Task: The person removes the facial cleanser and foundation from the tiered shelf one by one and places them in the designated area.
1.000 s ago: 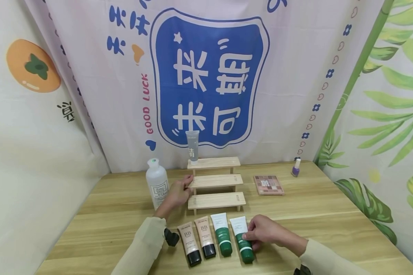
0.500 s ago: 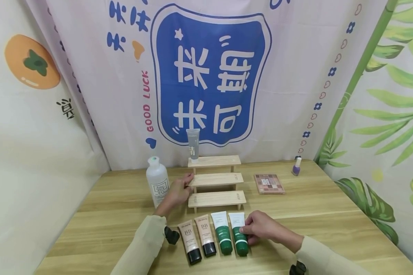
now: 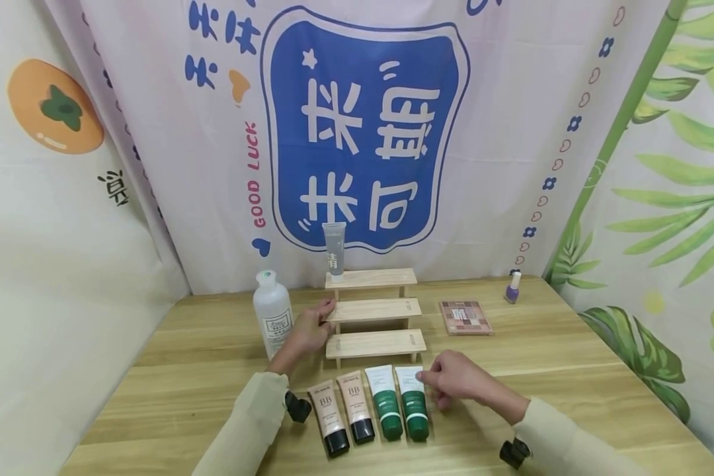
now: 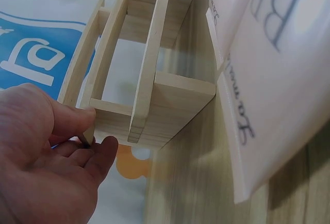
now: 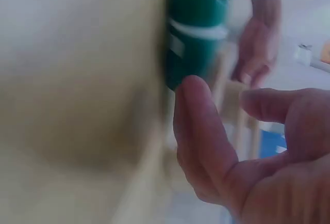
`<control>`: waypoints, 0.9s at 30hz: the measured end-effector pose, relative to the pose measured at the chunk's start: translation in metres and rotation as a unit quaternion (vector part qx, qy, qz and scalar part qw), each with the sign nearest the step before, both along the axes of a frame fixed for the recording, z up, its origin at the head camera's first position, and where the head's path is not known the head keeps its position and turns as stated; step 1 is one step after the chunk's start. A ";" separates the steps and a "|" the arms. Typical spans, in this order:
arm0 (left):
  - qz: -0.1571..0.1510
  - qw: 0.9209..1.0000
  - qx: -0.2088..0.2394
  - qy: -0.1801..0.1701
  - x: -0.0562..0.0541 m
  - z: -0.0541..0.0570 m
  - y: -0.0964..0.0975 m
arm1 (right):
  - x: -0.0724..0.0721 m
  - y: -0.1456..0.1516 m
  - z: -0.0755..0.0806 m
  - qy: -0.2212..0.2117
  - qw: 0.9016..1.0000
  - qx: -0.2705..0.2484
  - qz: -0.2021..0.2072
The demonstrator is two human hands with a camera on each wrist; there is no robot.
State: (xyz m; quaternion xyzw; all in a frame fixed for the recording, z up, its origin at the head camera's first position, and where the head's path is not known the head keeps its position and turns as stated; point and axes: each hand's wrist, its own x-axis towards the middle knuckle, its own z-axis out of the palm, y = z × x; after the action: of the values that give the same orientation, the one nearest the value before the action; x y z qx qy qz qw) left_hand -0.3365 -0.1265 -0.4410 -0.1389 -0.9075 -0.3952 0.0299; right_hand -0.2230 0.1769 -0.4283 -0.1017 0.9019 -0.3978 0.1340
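My left hand (image 3: 311,328) pinches the left end of the middle step of a three-step wooden stand (image 3: 376,309); the left wrist view shows thumb and fingers (image 4: 98,154) around the board's edge. My right hand (image 3: 455,378) is beside the right-hand green-and-white tube (image 3: 415,404), its thumb and fingers spread apart in the blurred right wrist view. Whether a fingertip touches this tube is hard to tell. Another green-and-white tube (image 3: 387,403) lies just left of it, then two beige BB cream tubes (image 3: 354,404) with black caps, all in a row before the stand.
On the stand's top step a grey tube (image 3: 334,252) stands on its cap. A white bottle (image 3: 272,317) is close behind my left forearm. Right of the stand lie an eyeshadow palette (image 3: 466,318) and, farther back, a purple nail polish bottle (image 3: 513,289). A printed cloth hangs behind.
The right-hand green tube has slid left, next to its twin. My right hand has let go of it and shifted up along it. The left hand stays on the stand.
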 end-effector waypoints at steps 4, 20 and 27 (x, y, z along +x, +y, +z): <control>0.003 1.000 0.003 0.000 -0.001 0.002 0.000 | -0.016 0.000 0.024 0.054 0.999 0.003 -0.011; 0.008 1.000 -0.004 0.018 0.002 -0.001 0.001 | -0.116 -0.048 0.077 0.189 0.974 -0.103 -0.066; 0.004 1.000 -0.005 0.024 0.003 -0.001 0.000 | -0.143 -0.093 0.079 0.163 0.980 -0.098 -0.066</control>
State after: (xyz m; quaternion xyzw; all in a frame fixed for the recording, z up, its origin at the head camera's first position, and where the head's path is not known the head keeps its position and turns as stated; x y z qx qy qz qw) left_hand -0.3335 -0.1261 -0.4419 -0.1450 -0.9090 -0.3871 0.0530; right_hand -0.3658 0.0840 -0.3493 -0.1185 0.8730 -0.4703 -0.0519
